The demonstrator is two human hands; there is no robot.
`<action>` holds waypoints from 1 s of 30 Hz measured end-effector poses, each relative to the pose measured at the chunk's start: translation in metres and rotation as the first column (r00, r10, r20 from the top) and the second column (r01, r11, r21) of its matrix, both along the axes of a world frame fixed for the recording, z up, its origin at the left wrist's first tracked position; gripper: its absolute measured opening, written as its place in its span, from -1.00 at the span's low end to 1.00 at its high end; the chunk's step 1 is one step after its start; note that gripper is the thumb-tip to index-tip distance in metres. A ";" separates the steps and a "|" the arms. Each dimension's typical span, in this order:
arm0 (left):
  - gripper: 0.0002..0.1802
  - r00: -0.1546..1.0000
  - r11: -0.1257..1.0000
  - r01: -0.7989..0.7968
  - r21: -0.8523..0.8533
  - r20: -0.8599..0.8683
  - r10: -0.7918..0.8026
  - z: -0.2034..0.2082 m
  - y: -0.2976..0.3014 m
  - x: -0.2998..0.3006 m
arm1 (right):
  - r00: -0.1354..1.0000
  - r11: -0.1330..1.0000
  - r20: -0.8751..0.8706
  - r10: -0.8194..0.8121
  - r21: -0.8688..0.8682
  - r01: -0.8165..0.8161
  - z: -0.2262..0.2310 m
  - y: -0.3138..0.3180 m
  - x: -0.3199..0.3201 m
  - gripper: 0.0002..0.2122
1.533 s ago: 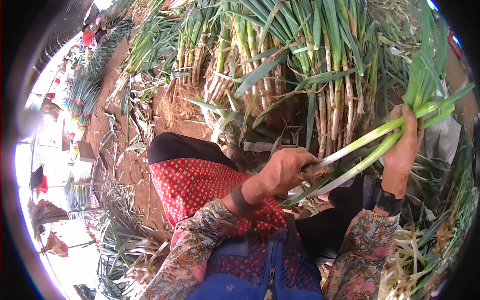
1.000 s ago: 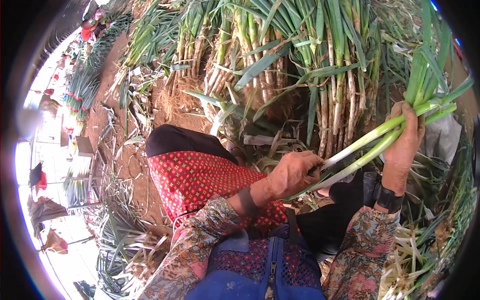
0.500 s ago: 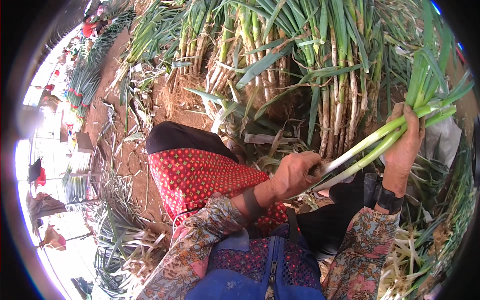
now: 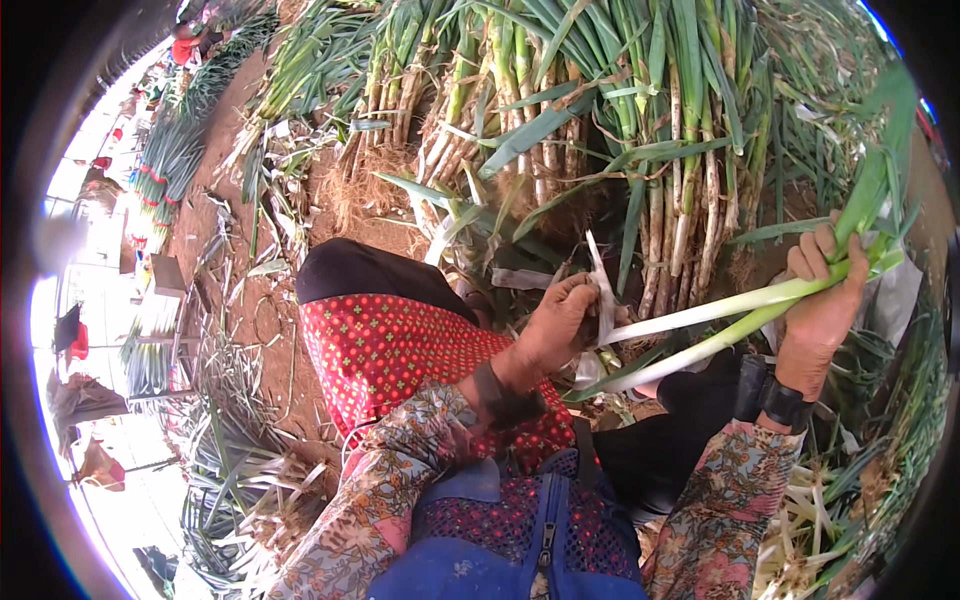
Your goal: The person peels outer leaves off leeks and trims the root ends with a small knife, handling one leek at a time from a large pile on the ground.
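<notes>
My right hand (image 4: 822,310) is wrapped round two long green onions (image 4: 715,317) where the white stalks turn green. Their leaves rise past the hand toward the upper right, and their pale lower ends slant down to the left. At the end of the upper stalk, my left hand (image 4: 560,322) is closed, its thumb and fingers pinching a thin white strip of onion skin (image 4: 601,275) that stands up from the fingers. The lower stalk's tip passes below this hand, apart from it.
Upright green onions (image 4: 690,190) with roots and dry skins stand in front of me. Pale onions (image 4: 285,515) lie at lower left, more (image 4: 815,520) at lower right. Red patterned cloth (image 4: 400,350) covers my left knee. A person in red (image 4: 183,48) is far off at upper left.
My left hand has moved left from the onions' root end, and a white strip of skin now shows in its fingers. My right hand with the onions has dropped slightly and shifted right.
</notes>
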State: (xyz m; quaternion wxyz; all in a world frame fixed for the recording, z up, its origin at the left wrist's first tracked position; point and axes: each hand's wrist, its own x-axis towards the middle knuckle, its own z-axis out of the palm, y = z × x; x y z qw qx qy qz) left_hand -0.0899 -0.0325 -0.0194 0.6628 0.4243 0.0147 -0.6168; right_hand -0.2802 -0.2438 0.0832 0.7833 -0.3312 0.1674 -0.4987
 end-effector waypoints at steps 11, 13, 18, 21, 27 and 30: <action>-0.84 0.926 0.917 -0.341 -0.205 0.097 0.366 -0.012 -0.003 0.080 | 0.945 0.945 0.062 -0.322 0.076 0.317 0.002 -0.032 -0.062 -0.73; -0.83 0.886 0.903 -0.377 -0.208 0.203 0.417 -0.013 -0.001 0.097 | 0.937 0.938 0.062 -0.345 0.057 0.341 -0.008 -0.034 -0.066 -0.71; -0.84 0.772 0.811 -0.562 -0.161 0.250 0.584 -0.042 0.000 0.133 | 0.871 0.872 -0.050 -0.489 0.012 0.490 -0.005 -0.025 -0.054 -0.67; -0.83 0.693 0.773 -0.623 -0.118 0.376 0.616 -0.066 -0.004 0.139 | 0.790 0.800 -0.152 -0.594 -0.010 0.600 0.010 -0.006 -0.027 -0.70; -0.84 0.480 0.607 -0.782 0.141 0.758 0.443 -0.151 0.072 0.228 | 0.787 0.788 -0.051 -0.615 -0.018 0.615 0.024 -0.029 -0.082 -0.72; -0.60 0.307 0.812 -0.515 0.273 0.944 -0.122 -0.132 0.001 0.156 | 0.622 0.645 -0.211 -0.754 -0.061 0.762 0.019 -0.030 -0.092 -0.75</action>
